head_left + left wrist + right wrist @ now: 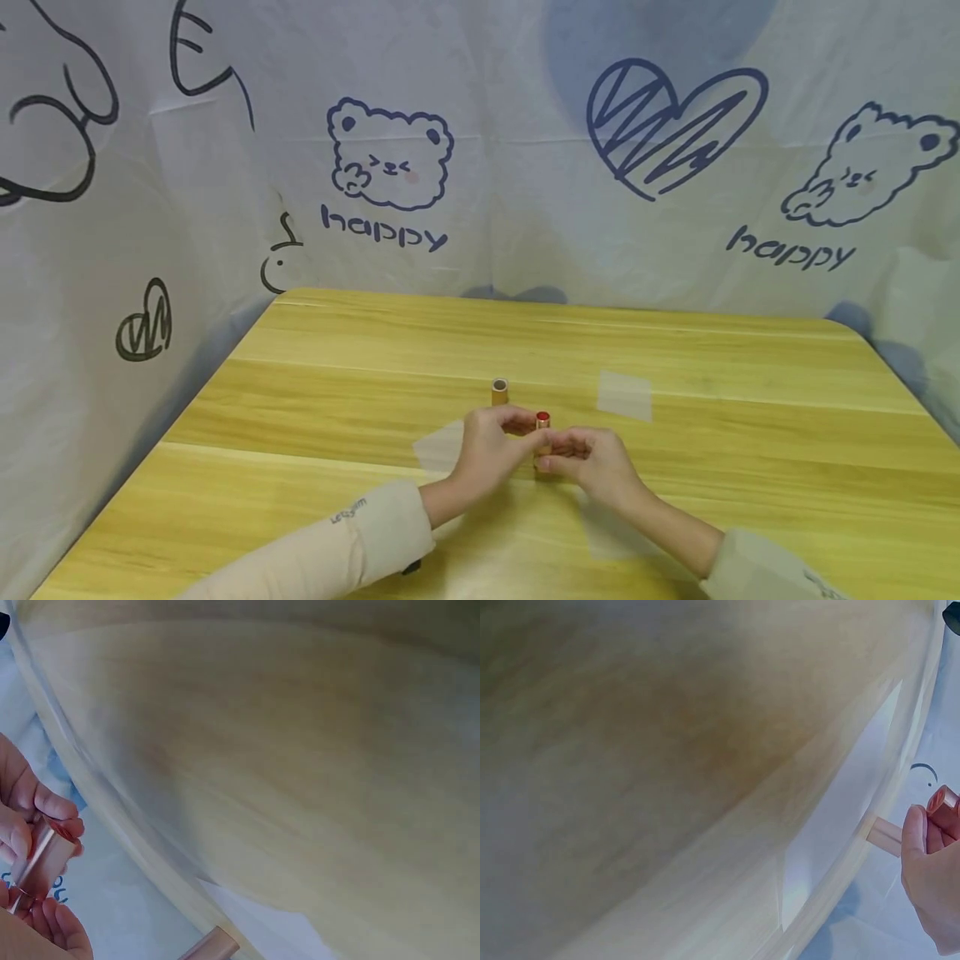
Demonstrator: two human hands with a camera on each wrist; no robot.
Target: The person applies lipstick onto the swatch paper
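Note:
Upright between the two hands is a copper-coloured lipstick [543, 423], its red end showing at the top. My left hand [491, 446] pinches its upper part between thumb and fingers. Lower down, my right hand [600, 467] grips the same tube with thumb and fingertips. In the left wrist view the shiny lipstick tube [45, 859] lies between both hands' fingers. Just behind the left hand stands a hollow, open-topped copper cap [499, 392], its lower part hidden by that hand. The right wrist view also shows this cap [885, 836] beside a hand.
Pale translucent squares lie on the wooden table [337, 400]: one square [625, 395] at the back right, another [441, 448] by the left hand, a third under the right forearm. A small black object [411, 567] shows below the left sleeve. White cloth [525, 217] with drawings hangs behind.

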